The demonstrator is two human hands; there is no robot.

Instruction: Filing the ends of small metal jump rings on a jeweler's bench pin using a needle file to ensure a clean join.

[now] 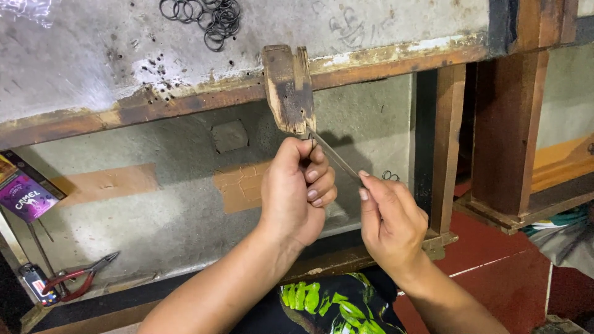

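My left hand (296, 190) is curled shut just under a worn wooden block (288, 86) that sticks out over the edge of the bench. A thin metal rod (334, 156) runs from the block's lower tip down to the right. The left hand's fingertips press on the rod's upper end near the block. My right hand (390, 224) pinches the rod's lower end between thumb and forefinger. A small metal ring (390, 176) shows just above the right hand.
A pile of dark metal rings (210, 15) lies on the grey bench top (93, 55). Red-handled pliers (80, 278), a lighter (34, 283) and a purple packet (26, 196) sit on a lower ledge at left. Wooden posts (507, 130) stand at right above a red floor.
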